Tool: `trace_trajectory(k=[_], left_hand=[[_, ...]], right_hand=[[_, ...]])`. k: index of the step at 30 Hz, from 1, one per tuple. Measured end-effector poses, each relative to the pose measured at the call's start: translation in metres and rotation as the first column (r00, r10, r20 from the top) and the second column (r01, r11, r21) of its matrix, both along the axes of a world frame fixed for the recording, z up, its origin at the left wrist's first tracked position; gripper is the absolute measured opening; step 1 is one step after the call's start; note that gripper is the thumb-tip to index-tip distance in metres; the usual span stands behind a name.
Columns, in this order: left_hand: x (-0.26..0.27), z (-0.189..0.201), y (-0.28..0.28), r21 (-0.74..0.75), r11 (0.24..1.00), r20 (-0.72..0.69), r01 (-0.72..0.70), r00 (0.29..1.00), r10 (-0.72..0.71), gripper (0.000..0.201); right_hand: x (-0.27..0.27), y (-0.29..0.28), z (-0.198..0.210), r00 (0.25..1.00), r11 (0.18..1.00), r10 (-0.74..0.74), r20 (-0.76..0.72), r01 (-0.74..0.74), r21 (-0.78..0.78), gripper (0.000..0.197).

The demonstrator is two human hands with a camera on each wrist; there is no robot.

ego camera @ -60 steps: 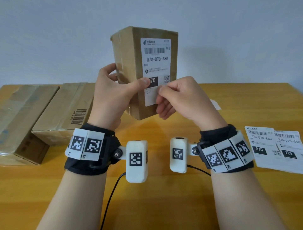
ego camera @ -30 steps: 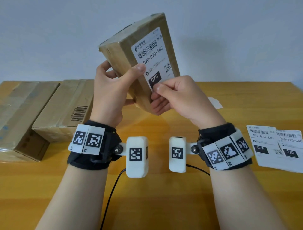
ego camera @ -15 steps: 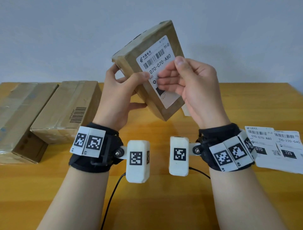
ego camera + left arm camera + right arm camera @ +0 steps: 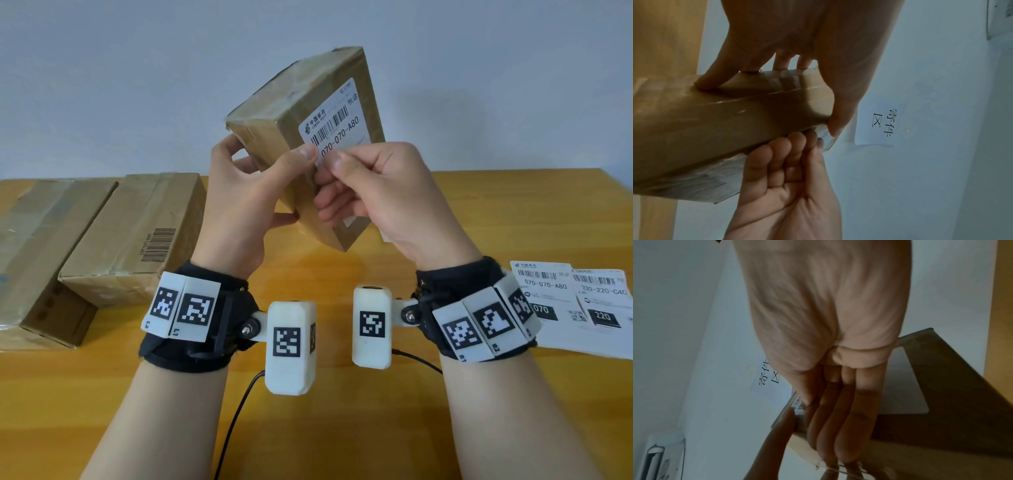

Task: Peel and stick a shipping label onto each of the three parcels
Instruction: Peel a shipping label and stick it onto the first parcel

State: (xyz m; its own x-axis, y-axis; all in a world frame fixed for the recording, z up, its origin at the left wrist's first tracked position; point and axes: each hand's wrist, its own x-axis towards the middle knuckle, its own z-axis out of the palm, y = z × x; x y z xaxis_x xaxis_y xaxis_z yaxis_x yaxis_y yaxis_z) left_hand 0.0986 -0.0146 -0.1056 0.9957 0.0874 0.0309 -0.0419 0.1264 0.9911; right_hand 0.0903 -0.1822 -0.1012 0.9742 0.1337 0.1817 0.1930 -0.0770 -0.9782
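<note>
Parcel (image 4: pixel 301 113), left hand (image 4: pixel 239 205) gripping it, tilting further; right hand (image 4: pixel 383 195) sliding lower, fingers now curling, pressing its label (image 4: pixel 337 125).

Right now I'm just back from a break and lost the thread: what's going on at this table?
A person is labelling parcels. The left hand grips a tilted cardboard parcel in the air, while the right hand presses its fingers on the white shipping label reading 070-070-A80 on the parcel's face. Two more boxes lie on the wooden table at the left, with no shipping label showing. Two label sheets lie at the right.
</note>
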Motion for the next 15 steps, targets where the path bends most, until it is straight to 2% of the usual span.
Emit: trace_trajectory(k=[5, 10, 15], left_hand=[[0.0015, -0.0029, 0.0004, 0.011, 0.999, 0.001, -0.04, 0.999, 0.04, 0.097], [0.0013, -0.0044, -0.0004, 0.044, 0.999, 0.044, -0.033, 0.999, 0.031, 0.079], [0.0001, -0.0031, 0.001, 0.144, 0.989, 0.115, 0.022, 0.993, -0.039, 0.055]], right_hand=[[0.0017, 0.0019, -0.0056, 0.998, 0.987, 0.052, -0.02, -0.055, -0.152, 0.029], [0.005, -0.0058, -0.0066, 0.988, 0.979, -0.118, 0.095, 0.132, -0.153, 0.033], [0.0033, -0.0031, -0.0042, 0.979, 0.967, -0.125, 0.162, 0.157, -0.202, 0.033]])
